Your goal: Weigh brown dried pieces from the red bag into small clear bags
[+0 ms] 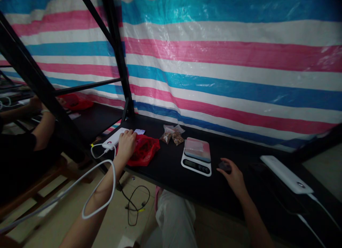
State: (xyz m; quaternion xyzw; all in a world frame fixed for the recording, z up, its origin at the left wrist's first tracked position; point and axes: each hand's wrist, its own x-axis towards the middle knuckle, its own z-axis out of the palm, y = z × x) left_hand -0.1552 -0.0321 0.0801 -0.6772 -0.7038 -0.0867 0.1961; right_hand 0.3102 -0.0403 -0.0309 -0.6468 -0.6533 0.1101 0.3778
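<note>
My left hand (127, 143) is at the left edge of a red plastic bag (151, 151), its bent fingers closed on the rim. The bag lies open, and its contents are too dark to make out. Between the thumb and fingers of my right hand (235, 175) is a small dark roundish piece (224, 166), just above the black table. To the left of that hand stands a white kitchen scale (196, 168) with a flat, shiny weighing plate; its display is unreadable. Behind the bag and scale lie two small clear bags of brownish bits (176, 135).
A white power bank (114, 137) with a cable lies left of the red bag, beside a phone (140, 132). Another white power bank (287, 175) and a dark phone (279, 191) lie at right. White cable loops across my left forearm. A black frame and another person are left.
</note>
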